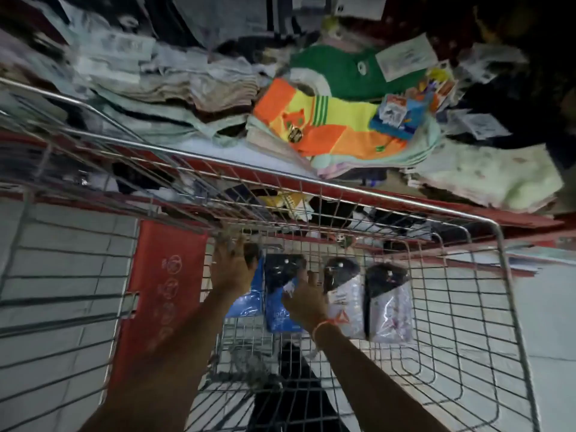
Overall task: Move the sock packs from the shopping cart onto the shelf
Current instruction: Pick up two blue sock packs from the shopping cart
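Observation:
Several sock packs lie side by side on the floor of the wire shopping cart point(486, 294). My left hand point(232, 269) rests on the leftmost blue pack point(246, 302), fingers spread over its dark top. My right hand point(307, 299) lies on the second blue pack point(280, 316), fingers curled at its label; whether it grips is unclear. Two clear packs with black socks, one point(344, 304) and another point(389, 307), lie untouched to the right. Beyond the cart's far rim the shelf point(249, 152) holds heaps of socks, among them an orange and yellow pack point(330, 126).
A red plastic flap point(162, 285) hangs at the cart's left side. The shelf's red front edge point(389, 198) runs just behind the cart's rim. A lower shelf with dark items point(336, 210) shows through the wires. Grey floor tiles point(62, 275) lie left and right.

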{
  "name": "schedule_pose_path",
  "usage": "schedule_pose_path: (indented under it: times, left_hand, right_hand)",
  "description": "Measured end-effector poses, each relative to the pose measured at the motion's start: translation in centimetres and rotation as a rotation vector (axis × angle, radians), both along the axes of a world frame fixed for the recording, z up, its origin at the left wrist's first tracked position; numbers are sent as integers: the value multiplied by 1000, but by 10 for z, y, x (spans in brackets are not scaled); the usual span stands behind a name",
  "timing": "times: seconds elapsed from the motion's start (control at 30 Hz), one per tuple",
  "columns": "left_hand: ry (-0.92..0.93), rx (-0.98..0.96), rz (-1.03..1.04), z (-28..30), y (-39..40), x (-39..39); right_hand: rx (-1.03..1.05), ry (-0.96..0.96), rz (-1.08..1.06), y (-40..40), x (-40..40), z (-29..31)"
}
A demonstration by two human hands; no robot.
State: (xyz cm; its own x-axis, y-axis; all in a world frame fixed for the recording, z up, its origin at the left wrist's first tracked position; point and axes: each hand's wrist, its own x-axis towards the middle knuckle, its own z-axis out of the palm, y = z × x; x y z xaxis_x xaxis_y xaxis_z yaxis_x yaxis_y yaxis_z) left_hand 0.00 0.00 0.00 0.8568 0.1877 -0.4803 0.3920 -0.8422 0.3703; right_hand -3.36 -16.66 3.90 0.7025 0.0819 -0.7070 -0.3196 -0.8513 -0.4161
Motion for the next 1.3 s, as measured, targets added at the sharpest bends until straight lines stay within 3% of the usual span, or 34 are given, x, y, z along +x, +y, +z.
schedule_pose_path:
  times: [0.1,0.2,0.33,0.47,0.7,0.93,1.1,1.3]
  left_hand:
    - [54,-74,24,-17,4,-7]
    - [-26,-82,-30,-24,-2,-34]
    - [-9,-67,-16,-23,-7,-67]
    - [45,-110,57,-13,-11,-86]
    - [157,-158,149,-16,-9,-78]
    - [286,-164,90,-20,-7,-73]
    - [240,-164,167,-5,-7,-73]
    - [133,-169,174,39,-5,-70]
  right_hand:
    - [-63,37,53,11,2,-21]
    - [-62,111,33,15,3,-31]
    - [-95,36,131,4,-3,-36]
    - [-55,11,87,0,-11,-35]
    - [-179,-59,106,10,-16,-39]
    - [-272,-46,98,24,-9,-46]
    - [-199,-64,78,16,0,-34]
    - [-111,-235,19,6,-4,11]
